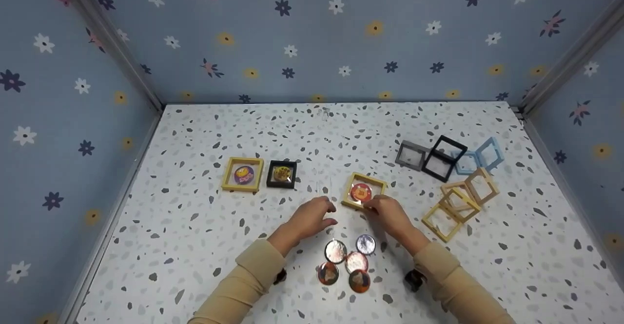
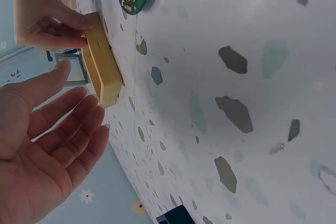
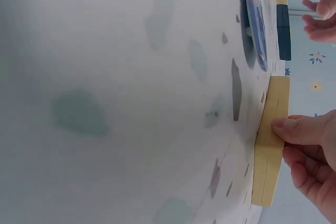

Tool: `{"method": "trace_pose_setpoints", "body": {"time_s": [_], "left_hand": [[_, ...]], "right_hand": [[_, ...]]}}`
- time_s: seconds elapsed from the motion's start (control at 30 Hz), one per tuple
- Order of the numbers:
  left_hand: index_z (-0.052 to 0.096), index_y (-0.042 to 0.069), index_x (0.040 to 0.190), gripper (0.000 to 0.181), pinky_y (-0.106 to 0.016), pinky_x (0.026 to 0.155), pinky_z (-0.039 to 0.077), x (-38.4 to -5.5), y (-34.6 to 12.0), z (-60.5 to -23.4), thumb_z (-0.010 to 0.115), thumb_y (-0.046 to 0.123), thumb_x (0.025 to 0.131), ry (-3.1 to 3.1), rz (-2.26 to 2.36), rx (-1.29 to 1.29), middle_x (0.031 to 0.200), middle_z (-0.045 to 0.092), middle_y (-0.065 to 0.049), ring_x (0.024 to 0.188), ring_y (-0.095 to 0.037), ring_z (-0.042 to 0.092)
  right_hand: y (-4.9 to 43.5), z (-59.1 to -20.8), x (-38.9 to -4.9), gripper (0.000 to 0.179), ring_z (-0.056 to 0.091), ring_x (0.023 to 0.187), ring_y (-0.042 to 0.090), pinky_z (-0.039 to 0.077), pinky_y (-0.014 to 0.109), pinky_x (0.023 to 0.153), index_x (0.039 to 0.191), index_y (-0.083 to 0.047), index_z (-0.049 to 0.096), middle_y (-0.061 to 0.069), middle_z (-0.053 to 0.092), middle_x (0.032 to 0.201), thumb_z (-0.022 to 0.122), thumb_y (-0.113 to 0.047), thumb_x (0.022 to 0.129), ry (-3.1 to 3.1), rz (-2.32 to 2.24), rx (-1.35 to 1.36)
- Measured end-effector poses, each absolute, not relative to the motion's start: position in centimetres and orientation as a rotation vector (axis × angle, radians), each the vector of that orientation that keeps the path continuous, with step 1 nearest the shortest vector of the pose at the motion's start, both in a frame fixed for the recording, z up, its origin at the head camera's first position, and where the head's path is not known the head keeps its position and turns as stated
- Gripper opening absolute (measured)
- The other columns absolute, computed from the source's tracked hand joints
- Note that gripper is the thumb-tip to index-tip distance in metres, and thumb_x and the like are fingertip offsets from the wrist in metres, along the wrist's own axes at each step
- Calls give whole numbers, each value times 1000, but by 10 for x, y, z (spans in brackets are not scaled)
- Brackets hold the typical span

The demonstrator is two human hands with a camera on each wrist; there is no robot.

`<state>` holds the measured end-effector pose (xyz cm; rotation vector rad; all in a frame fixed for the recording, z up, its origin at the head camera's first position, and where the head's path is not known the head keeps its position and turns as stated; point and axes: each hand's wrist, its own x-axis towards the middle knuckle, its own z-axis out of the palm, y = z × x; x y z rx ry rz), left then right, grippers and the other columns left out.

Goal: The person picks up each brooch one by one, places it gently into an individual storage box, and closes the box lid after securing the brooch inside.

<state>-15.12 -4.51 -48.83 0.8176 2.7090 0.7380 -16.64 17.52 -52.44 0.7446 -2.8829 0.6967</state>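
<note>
A yellow square display frame (image 1: 348, 188) lies on the speckled table with a round red badge (image 1: 360, 193) inside it. My right hand (image 1: 390, 213) pinches the near side of this frame. In the right wrist view its thumb (image 3: 294, 129) presses the frame's side wall, with the fingers partly hidden behind. My left hand (image 1: 309, 217) is held a little left of the frame, holding nothing, its fingers (image 2: 79, 124) loosely bent and apart from the frame. Several round badges (image 1: 336, 251) lie between my forearms, some with shiny backs up and some with pictures up.
To the left stand a yellow frame (image 1: 225, 174) and a black frame (image 1: 281, 184), each with a badge inside. At the right lie unfolded frames: grey (image 1: 399, 156), black (image 1: 430, 168), blue (image 1: 480, 156), beige (image 1: 470, 187) and yellow (image 1: 452, 234). Flower-patterned walls (image 1: 312, 36) enclose the table.
</note>
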Motion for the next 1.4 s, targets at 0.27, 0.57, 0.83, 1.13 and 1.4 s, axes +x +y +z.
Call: {"method": "trace_pose_setpoints", "body": {"time_s": [0.27, 0.57, 0.83, 1.13, 1.4], "left_hand": [[62, 1, 101, 29, -30, 75, 45, -127, -52, -487, 64, 21, 81, 2699, 695, 887, 95, 56, -7, 89, -20, 54], [57, 2, 109, 37, -28, 75, 45, -105, -55, -495, 65, 23, 80, 2701, 645, 970, 101, 52, -6, 93, -18, 52], [50, 4, 118, 56, -29, 78, 44, -92, -55, -502, 70, 30, 74, 2649, 617, 957, 109, 48, -7, 99, -18, 49], [51, 8, 117, 59, -28, 70, 44, -85, -54, -507, 74, 31, 68, 2597, 613, 919, 105, 46, -3, 93, -15, 48], [53, 7, 111, 55, -27, 65, 42, -82, -53, -512, 75, 28, 65, 2606, 618, 881, 91, 43, 1, 82, -12, 46]], "right_hand": [[162, -524, -183, 6, 55, 63, 16, 45, 31, 60, 81, -4, 70, 4, 61, 70, 67, -5, 76, -2900, 694, 786], [142, -517, -199, 11, 58, 73, 19, 46, 33, 69, 86, -5, 70, 5, 63, 78, 64, -1, 78, -3056, 600, 745], [126, -518, -208, 11, 58, 76, 21, 46, 34, 70, 88, -4, 70, 6, 62, 81, 65, -5, 78, -3043, 550, 765], [109, -518, -218, 11, 58, 78, 22, 45, 34, 72, 89, -4, 69, 8, 62, 83, 64, -6, 79, -3061, 552, 793], [98, -517, -222, 15, 57, 81, 20, 45, 34, 75, 95, -7, 68, 6, 61, 86, 63, -9, 80, -3129, 524, 743]]}}
